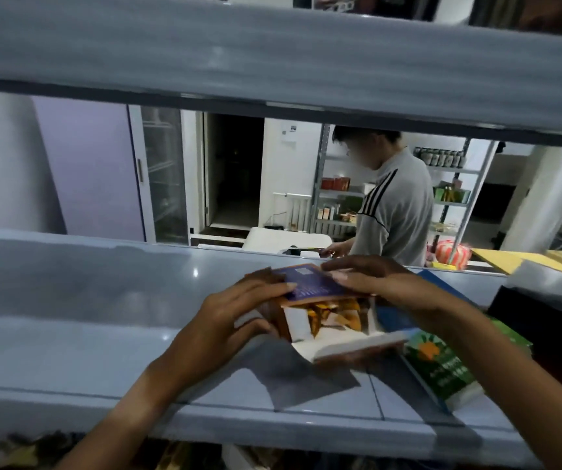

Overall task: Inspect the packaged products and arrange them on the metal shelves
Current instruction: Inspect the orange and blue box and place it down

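Head view. An orange-brown cardboard carton with a purple printed top panel (320,310) is held just above the grey metal shelf (103,334), toward the shelf's right half and roughly midway between its front lip and its back edge. The carton's near end stands open: a white inner flap hangs forward and down, and small orange-yellow sachets (335,315) show inside.

The left hand (235,320) cups the carton's left side, fingers spread along the top panel and the thumb apparently on the near left face. The right hand (371,279) lies over the top right edge, fingers close together and laid flat on the purple panel; its thumb is hidden, so whether it pinches the panel cannot be told.

A green and white printed carton (442,364) lies on the shelf just to the right, near the front lip, with a blue flat box (394,317) behind it, touching or nearly touching the held carton. A second person in a grey striped shirt (394,205) stands well beyond the shelf's back edge.

Judgement on handling: the carton is probably light, thin-walled and easily crushed, and stiff only along its folded edges. With the end open the loose sachets could slide out if it tips forward. Grip is best taken on the two long side walls, near the corners, with the open end kept level or raised until the flap is tucked shut.
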